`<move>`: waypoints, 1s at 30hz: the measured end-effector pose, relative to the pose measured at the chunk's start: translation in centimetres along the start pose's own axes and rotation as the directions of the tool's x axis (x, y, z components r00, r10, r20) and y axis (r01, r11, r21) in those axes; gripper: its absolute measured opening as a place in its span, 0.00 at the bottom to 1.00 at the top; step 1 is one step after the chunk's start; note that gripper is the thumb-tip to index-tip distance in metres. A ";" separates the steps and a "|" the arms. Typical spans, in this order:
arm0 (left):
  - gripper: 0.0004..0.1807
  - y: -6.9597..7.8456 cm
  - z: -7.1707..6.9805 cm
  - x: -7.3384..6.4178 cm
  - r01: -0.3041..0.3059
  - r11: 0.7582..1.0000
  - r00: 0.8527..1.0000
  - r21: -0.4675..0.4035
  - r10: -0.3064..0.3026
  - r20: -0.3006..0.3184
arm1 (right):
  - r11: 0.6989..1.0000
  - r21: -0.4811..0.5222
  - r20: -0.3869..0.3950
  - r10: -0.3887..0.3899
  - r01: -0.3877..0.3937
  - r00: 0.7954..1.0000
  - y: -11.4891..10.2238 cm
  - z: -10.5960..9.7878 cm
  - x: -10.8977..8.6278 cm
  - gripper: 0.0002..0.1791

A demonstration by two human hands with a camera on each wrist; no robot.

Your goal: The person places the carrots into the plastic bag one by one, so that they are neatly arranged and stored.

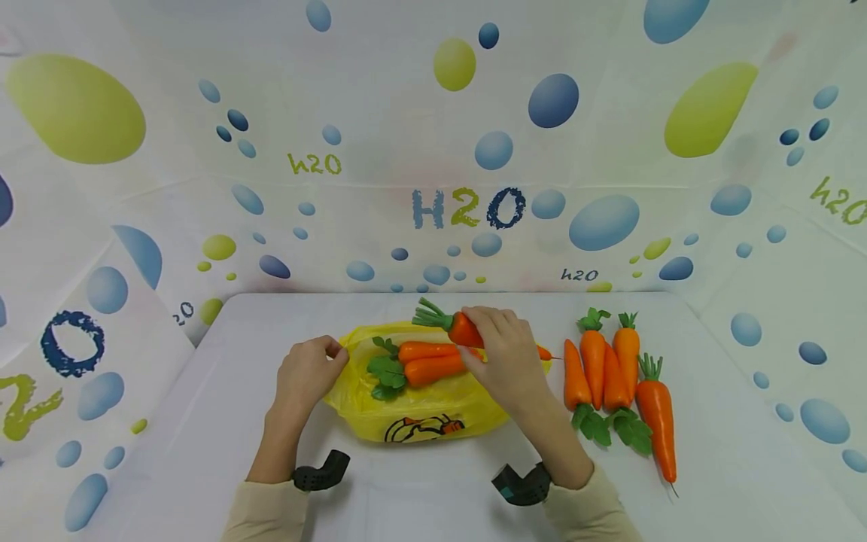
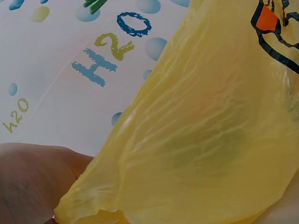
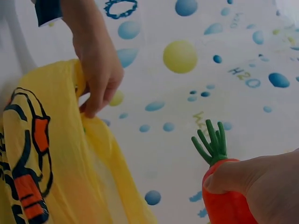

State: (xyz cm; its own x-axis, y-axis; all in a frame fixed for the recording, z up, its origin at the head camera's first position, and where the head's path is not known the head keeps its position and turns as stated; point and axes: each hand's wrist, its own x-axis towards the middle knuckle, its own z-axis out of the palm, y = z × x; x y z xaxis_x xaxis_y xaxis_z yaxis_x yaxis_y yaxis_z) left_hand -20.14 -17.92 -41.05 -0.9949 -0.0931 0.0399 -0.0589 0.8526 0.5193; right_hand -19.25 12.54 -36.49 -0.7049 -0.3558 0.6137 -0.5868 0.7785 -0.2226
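My left hand (image 1: pixel 308 376) pinches the left edge of a yellow plastic bag (image 1: pixel 372 418), pulling its rim up; the left wrist view shows the stretched bag side (image 2: pixel 201 135). Two orange carrots (image 1: pixel 433 369) with leafy green tops lie in the bag's mouth. Above them, my right hand (image 1: pixel 506 354) grips another carrot (image 1: pixel 464 330), its short green stems pointing left. In the right wrist view the thumb presses along this carrot (image 3: pixel 226 196). An orange tip (image 1: pixel 544 353) pokes out past the right hand, over the bag's right edge.
Several carrots lie grouped right of the bag, among them a long one (image 1: pixel 655 421) with its thin root toward the front. Leafy tops (image 1: pixel 612 427) stick out at the group's near side. A white cloth (image 1: pixel 420 497) covers the table, and a patterned backdrop (image 1: pixel 379 218) stands behind.
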 end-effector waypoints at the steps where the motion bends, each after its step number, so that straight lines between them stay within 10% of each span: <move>1: 0.15 0.0 0.0 0.0 0.001 1.000 1.000 -0.001 -0.001 0.001 | 1.000 -0.004 0.008 -0.010 0.010 1.000 -0.2 0.1 0.0 0.29; 30: 0.15 0.1 0.0 -0.1 0.010 1.000 1.000 0.005 -0.010 -0.005 | 0.981 -0.060 0.208 -0.169 0.185 0.963 -3.0 4.4 -1.2 0.31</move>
State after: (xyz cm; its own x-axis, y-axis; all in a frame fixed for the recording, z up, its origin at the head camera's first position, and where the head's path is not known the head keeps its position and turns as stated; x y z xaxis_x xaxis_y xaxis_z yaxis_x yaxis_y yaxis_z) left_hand -20.07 -17.86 -40.99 -0.9938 -0.1041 0.0395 -0.0689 0.8539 0.5158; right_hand -18.36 8.34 -39.86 -0.6627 -0.5823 0.4709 -0.6822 0.7288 -0.0589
